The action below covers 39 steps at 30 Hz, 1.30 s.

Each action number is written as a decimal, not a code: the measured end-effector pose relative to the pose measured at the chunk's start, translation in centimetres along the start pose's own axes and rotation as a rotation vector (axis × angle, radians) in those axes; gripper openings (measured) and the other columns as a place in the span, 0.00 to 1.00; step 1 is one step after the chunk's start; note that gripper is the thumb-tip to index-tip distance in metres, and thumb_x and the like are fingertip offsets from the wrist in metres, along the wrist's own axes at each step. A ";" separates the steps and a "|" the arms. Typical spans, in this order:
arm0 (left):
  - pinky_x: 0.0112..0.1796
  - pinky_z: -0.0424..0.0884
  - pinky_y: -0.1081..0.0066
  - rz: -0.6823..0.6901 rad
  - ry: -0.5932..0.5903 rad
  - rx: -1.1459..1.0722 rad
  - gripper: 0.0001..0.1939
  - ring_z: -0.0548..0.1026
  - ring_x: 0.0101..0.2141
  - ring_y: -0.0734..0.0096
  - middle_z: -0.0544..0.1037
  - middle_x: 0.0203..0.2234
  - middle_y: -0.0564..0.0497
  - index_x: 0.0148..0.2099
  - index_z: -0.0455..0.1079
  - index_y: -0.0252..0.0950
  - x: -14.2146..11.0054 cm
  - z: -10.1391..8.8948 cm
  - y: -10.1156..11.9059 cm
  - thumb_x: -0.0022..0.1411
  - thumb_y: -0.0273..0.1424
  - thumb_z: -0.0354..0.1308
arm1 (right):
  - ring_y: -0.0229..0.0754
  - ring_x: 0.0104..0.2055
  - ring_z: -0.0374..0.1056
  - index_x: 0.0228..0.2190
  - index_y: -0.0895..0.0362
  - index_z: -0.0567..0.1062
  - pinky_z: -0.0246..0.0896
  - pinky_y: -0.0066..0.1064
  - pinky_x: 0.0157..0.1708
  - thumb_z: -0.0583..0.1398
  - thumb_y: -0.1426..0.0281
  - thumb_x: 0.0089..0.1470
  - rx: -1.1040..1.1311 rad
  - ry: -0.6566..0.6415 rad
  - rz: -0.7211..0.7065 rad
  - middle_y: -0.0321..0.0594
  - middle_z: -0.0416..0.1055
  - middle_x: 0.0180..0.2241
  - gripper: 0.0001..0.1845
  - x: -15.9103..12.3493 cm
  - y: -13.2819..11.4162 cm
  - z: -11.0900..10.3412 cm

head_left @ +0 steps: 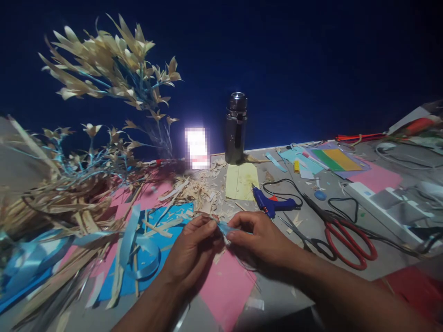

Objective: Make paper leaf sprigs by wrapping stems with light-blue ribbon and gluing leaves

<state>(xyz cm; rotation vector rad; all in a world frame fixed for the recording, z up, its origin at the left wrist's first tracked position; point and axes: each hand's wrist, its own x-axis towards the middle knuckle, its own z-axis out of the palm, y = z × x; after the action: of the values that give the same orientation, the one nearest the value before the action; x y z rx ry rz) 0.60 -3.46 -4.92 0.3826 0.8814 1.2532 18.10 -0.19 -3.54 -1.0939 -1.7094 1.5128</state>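
Note:
My left hand (199,244) is closed, thumb and fingertips pinched together at the middle of the table. Facing it, my right hand (254,233) pinches a short stretch of light blue ribbon (225,228) that runs between the two hands. A thin stem-like piece seems to lie at my left fingertips, too small to make out clearly. Just beyond my right hand rests a blue glue gun (275,204). Small scissors (304,237) and large red-handled scissors (346,237) lie right of it. Pink paper (226,290) is spread below my hands.
Dried-husk flowers on blue stems (114,69) stand at the back left, above loose husk strips (79,212) and a curled blue ribbon (148,258). A dark flask (236,129) stands behind a yellow sheet (238,182). A white power strip (384,214) and cables occupy the right.

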 end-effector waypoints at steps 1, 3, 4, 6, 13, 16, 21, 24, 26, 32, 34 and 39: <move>0.27 0.67 0.73 0.019 0.004 -0.002 0.13 0.66 0.22 0.76 0.69 0.19 0.55 0.27 0.74 0.33 0.1 0.0 -0.1 0.46 0.30 0.76 | 0.40 0.31 0.70 0.29 0.57 0.76 0.61 0.31 0.34 0.63 0.71 0.54 -0.091 0.056 -0.048 0.37 0.76 0.28 0.03 -0.2 0.2 0.2; 0.26 0.65 0.74 0.065 0.032 0.006 0.13 0.65 0.21 0.77 0.68 0.18 0.56 0.25 0.72 0.33 0.2 0.2 -0.3 0.47 0.29 0.75 | 0.42 0.35 0.71 0.30 0.57 0.77 0.60 0.33 0.38 0.61 0.73 0.57 -0.340 0.170 -0.230 0.38 0.77 0.30 0.04 -0.6 0.4 0.6; 0.25 0.65 0.74 0.086 0.054 0.014 0.14 0.64 0.21 0.78 0.68 0.18 0.56 0.25 0.71 0.33 0.3 0.3 -0.4 0.47 0.29 0.75 | 0.43 0.35 0.70 0.31 0.57 0.77 0.59 0.34 0.38 0.60 0.73 0.59 -0.482 0.220 -0.340 0.39 0.77 0.31 0.06 -0.8 0.6 0.9; 0.25 0.64 0.75 0.113 0.107 0.029 0.14 0.64 0.21 0.78 0.68 0.18 0.56 0.25 0.71 0.33 0.3 0.5 -0.6 0.46 0.30 0.75 | 0.44 0.33 0.67 0.31 0.57 0.77 0.56 0.36 0.36 0.58 0.73 0.63 -0.756 0.320 -0.540 0.41 0.74 0.28 0.09 -1.2 0.8 1.6; 0.24 0.65 0.76 0.079 0.250 -0.018 0.15 0.66 0.23 0.77 0.68 0.19 0.57 0.29 0.67 0.35 0.0 1.1 -0.9 0.46 0.28 0.73 | 0.44 0.31 0.64 0.29 0.56 0.74 0.52 0.37 0.37 0.56 0.76 0.64 -1.058 0.514 -0.710 0.40 0.72 0.27 0.12 -1.3 1.7 3.6; 0.24 0.66 0.76 0.058 0.247 -0.028 0.13 0.66 0.22 0.76 0.68 0.19 0.57 0.29 0.66 0.35 -0.1 0.8 -0.9 0.49 0.27 0.71 | 0.42 0.31 0.67 0.31 0.57 0.73 0.52 0.35 0.35 0.55 0.77 0.65 -1.018 0.494 -0.729 0.42 0.76 0.31 0.11 -1.2 2.2 3.9; 0.24 0.68 0.76 0.037 0.243 -0.039 0.12 0.66 0.21 0.77 0.68 0.19 0.57 0.29 0.65 0.36 0.1 0.4 -0.7 0.53 0.25 0.68 | 0.41 0.24 0.62 0.26 0.55 0.68 0.48 0.35 0.29 0.53 0.77 0.66 -1.027 0.371 -0.666 0.37 0.69 0.22 0.16 -1.1 2.5 4.4; 0.25 0.69 0.76 0.027 0.256 -0.047 0.11 0.66 0.21 0.77 0.68 0.19 0.57 0.29 0.65 0.36 0.1 0.3 -0.7 0.56 0.25 0.66 | 0.41 0.23 0.62 0.26 0.55 0.68 0.46 0.35 0.27 0.52 0.78 0.66 -1.042 0.358 -0.688 0.37 0.68 0.22 0.16 -1.0 2.8 4.6; 0.24 0.68 0.76 0.014 0.257 -0.041 0.10 0.66 0.20 0.77 0.68 0.18 0.56 0.29 0.65 0.36 0.2 0.2 -0.6 0.57 0.25 0.65 | 0.40 0.23 0.62 0.25 0.55 0.68 0.47 0.34 0.27 0.51 0.78 0.66 -1.035 0.344 -0.704 0.38 0.68 0.22 0.17 -0.9 3.0 4.5; 0.25 0.70 0.74 -0.073 0.200 -0.103 0.03 0.70 0.23 0.75 0.73 0.23 0.52 0.32 0.70 0.32 0.0 0.3 0.1 0.56 0.23 0.62 | 0.37 0.24 0.65 0.28 0.56 0.72 0.55 0.29 0.28 0.55 0.76 0.60 -0.596 0.302 -0.401 0.36 0.71 0.23 0.10 -0.5 2.1 2.9; 0.27 0.72 0.73 -0.095 0.188 -0.120 0.02 0.72 0.24 0.74 0.74 0.26 0.50 0.34 0.73 0.31 -0.1 0.3 0.4 0.55 0.24 0.63 | 0.35 0.20 0.62 0.28 0.56 0.73 0.55 0.27 0.24 0.57 0.74 0.58 -0.356 0.260 -0.199 0.32 0.68 0.19 0.08 -0.5 1.6 2.5; 0.27 0.70 0.75 -0.056 0.131 -0.024 0.08 0.71 0.24 0.77 0.73 0.24 0.53 0.30 0.72 0.32 -0.4 0.4 0.3 0.50 0.25 0.70 | 0.35 0.14 0.58 0.30 0.56 0.73 0.55 0.25 0.14 0.60 0.65 0.55 0.131 0.142 0.137 0.29 0.65 0.15 0.07 -0.9 1.3 1.9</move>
<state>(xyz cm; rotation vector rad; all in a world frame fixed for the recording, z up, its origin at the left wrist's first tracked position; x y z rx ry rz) 0.70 -3.62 -4.30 0.2574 0.9806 1.2465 17.14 -1.90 -5.05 -1.2389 -1.4450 1.5667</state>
